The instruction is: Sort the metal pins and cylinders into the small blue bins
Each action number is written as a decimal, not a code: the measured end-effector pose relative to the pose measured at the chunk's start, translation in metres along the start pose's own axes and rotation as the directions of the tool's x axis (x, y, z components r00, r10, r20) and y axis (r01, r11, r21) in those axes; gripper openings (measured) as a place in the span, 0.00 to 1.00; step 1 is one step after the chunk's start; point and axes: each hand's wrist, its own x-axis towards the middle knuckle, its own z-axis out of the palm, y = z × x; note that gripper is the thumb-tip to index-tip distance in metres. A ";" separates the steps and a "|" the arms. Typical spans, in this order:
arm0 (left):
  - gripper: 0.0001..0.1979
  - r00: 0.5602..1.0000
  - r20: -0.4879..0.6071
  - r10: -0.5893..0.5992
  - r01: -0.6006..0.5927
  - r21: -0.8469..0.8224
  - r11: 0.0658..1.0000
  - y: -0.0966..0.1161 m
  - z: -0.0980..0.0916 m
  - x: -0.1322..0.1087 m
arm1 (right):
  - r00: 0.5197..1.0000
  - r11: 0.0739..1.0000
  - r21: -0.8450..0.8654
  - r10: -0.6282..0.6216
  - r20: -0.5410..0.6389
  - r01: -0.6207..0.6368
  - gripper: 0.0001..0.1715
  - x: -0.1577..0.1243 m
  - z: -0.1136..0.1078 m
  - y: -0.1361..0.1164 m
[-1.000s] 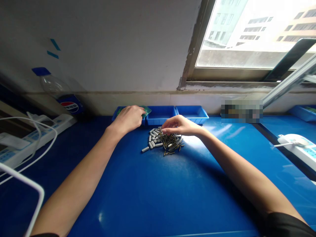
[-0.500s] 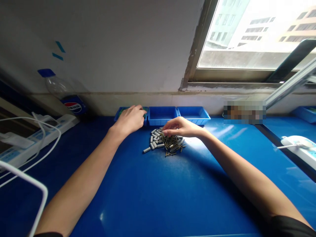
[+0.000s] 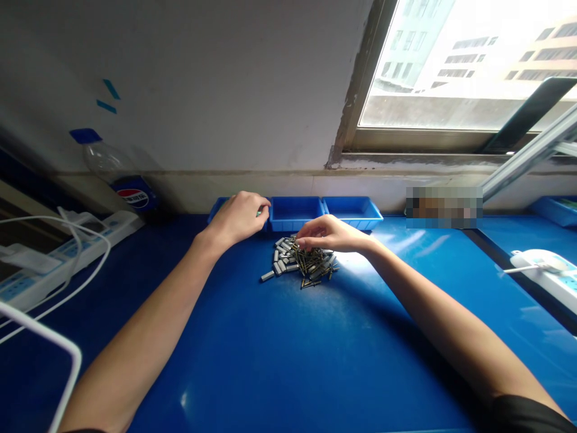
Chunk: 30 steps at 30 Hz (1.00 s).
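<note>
my left hand (image 3: 238, 218) curled over the left blue tray (image 3: 215, 210), can't tell what it holds. my right hand (image 3: 333, 233) pinching at the pile of metal parts (image 3: 293, 263).

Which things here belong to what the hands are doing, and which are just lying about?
In hand: left hand at the leftmost blue tray; right hand on the pile of small metal parts; middle tray and right tray.
Lying about: bottle, left power strip, white cable, right power strip.
</note>
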 end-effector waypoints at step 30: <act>0.04 0.814 0.552 0.183 -0.117 -0.153 0.981 0.031 0.009 -0.013 | 0.920 0.635 -0.722 0.391 -0.005 -0.274 0.08 -0.023 -0.027 -0.021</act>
